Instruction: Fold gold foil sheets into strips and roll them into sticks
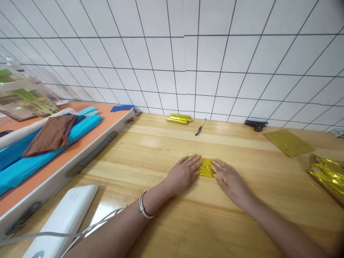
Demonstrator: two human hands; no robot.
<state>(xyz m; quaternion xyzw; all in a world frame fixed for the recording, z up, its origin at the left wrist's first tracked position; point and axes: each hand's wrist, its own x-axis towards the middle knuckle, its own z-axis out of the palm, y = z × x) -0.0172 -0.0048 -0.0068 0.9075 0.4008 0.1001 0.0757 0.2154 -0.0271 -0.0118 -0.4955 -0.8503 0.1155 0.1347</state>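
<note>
Brown material (51, 134) lies across turquoise material (84, 131) on an orange surface (113, 116), near a white wall (158, 53).

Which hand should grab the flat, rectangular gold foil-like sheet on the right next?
Probably the right hand: it's nearer the sheet, which lies on its side. The left hand would have to reach across. Both hands rest on the crinkled, shiny gold foil piece.
</note>
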